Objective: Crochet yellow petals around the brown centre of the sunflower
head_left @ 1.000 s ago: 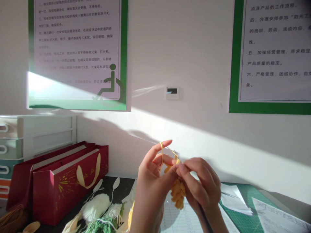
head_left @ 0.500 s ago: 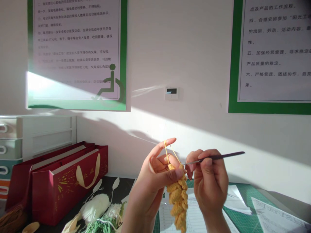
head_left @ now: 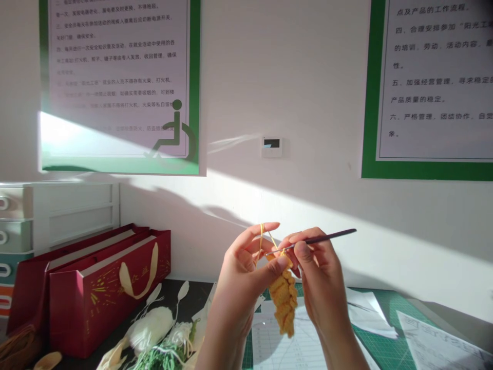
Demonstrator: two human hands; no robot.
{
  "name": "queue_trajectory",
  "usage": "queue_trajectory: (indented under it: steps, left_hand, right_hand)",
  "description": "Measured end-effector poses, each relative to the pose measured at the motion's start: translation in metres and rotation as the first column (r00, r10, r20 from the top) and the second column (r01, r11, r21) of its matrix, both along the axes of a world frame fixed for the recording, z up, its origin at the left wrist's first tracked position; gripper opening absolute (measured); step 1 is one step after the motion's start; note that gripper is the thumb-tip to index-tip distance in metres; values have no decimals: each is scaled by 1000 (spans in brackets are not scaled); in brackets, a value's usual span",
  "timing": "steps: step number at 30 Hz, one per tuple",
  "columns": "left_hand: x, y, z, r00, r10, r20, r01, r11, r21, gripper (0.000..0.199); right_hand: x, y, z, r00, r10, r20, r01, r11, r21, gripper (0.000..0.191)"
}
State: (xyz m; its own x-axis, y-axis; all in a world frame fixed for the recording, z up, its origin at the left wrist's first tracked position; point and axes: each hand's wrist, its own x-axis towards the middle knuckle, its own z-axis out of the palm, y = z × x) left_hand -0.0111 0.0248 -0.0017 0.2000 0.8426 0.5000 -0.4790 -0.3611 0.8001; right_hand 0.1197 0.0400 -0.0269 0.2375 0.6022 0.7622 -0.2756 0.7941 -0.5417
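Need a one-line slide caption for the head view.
The left hand holds a spiralled yellow crochet piece and keeps its yarn taut, the right hand holding a crochet hook.

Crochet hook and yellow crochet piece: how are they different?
The crochet hook is thin and straight; the yellow crochet piece is fat and curly. The hook is dark; the piece is yellow. The hook points sideways; the piece hangs down. Both are held up in the air.

Crochet piece [head_left: 284,303]: top end hidden behind the left hand [head_left: 241,267]. Hook [head_left: 319,238]: tip too small to tell. Forearms [head_left: 219,349]: cut off at 6 o'clock. Drawers [head_left: 19,218]: cut off at 9 o'clock. Poster [head_left: 435,77]: cut off at 2 o'clock. Wall box [head_left: 271,146]: display too small to read.
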Motion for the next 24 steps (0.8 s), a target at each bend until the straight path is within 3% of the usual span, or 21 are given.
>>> queue_trajectory:
  steps: [5,7,12,24]
  left_hand:
    - [-6,3,0,970,-236,-54,238,970,42,64]
    - [-6,4,-1,958,-280,-69,283,958,50,73]
    - [3,4,-4,972,-235,-33,236,971,41,71]
    - [1,-4,-4,966,-257,20,257,966,-3,62]
  right_hand:
    - [2,-3,5,990,-16,-138,8,998,-55,19]
    - [0,-4,7,983,-37,-180,26,998,-61,20]
    - [-1,-2,8,978,-57,-200,56,998,-8,19]
    - [5,-2,8,982,64,-177,-60,998,30,21]
